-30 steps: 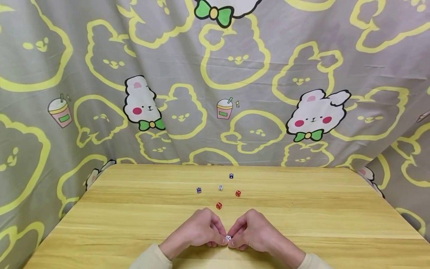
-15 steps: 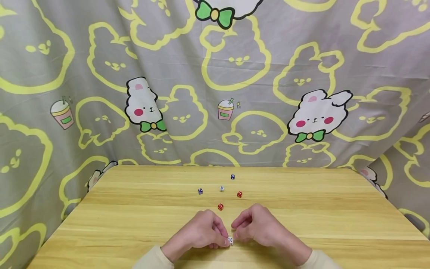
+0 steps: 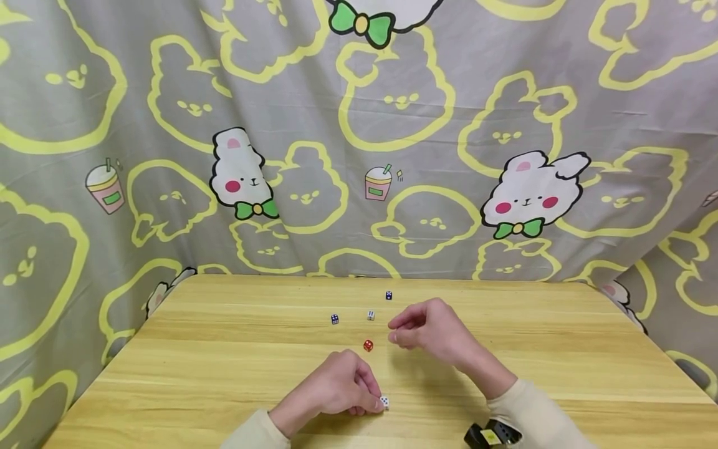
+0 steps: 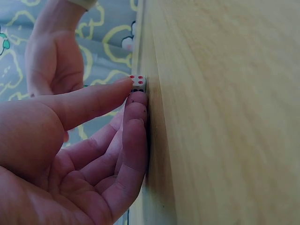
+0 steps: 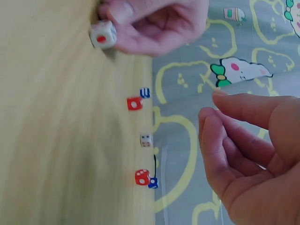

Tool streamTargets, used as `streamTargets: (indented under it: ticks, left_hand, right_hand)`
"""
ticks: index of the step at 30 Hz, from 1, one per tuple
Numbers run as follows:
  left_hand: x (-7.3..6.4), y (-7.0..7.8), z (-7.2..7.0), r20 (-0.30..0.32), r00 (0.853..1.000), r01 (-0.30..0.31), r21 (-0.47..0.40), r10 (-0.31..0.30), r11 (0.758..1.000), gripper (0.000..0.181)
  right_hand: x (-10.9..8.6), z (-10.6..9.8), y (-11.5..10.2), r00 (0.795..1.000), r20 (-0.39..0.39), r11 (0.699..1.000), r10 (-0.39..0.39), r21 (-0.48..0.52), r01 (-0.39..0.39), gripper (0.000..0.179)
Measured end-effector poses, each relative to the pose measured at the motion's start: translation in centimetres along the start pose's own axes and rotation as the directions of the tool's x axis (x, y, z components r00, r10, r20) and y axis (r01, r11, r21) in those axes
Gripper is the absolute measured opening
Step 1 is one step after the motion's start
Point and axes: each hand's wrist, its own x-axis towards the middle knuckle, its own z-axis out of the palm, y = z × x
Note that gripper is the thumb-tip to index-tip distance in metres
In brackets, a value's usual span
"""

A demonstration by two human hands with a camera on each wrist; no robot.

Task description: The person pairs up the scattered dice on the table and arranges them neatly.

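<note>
Left hand [image 3: 343,385] pinching white die [image 3: 384,402] at near side of wooden table [image 3: 224,362], right hand [image 3: 436,330] above it, thumb slightly parted from bent fingers, red die [image 3: 368,345] near its fingertips, second white die [image 3: 371,316] and two blue dice [image 3: 335,319] farther back

A person's left hand [image 4: 70,154] is pinching a small white die [image 4: 139,80] between thumb and fingertip, the thumb partly covering a face dotted with red pips, while dark pips are showing on the side next to it. The remaining fingers are curling in close by the wooden table [image 4: 225,112], which is filling the right of the view. Beyond the thumb, the right hand [image 4: 56,63] is hanging well apart from the die, a pale sleeve [image 4: 84,3] edging its wrist. Gray cloth [image 4: 105,37] with yellow outlines is forming the backdrop.
</note>
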Motion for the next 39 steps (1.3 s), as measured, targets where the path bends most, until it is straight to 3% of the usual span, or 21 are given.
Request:
streamTargets:
  ticks: [11,18,39]
  left_hand:
    - [0.2,0.1,0.2,-0.003,1.000,0.004,-0.008,-0.004,1.000,0.017]
    - [0.2,0.1,0.3,-0.002,1.000,0.004,0.002,-0.004,1.000,0.018]
    - [0.0,0.0,-0.1,0.001,1.000,0.001,-0.009,-0.001,1.000,0.017]
  right_hand:
    - [2.6,0.2,0.8,0.995,-0.094,0.997,-0.039,-0.065,0.033,0.020]
    - [3.8,0.3,1.5,0.994,-0.110,0.998,-0.011,-0.059,0.004,0.021]
    - [6.8,1.2,2.5,0.992,-0.125,0.990,-0.024,-0.144,0.006,0.017]
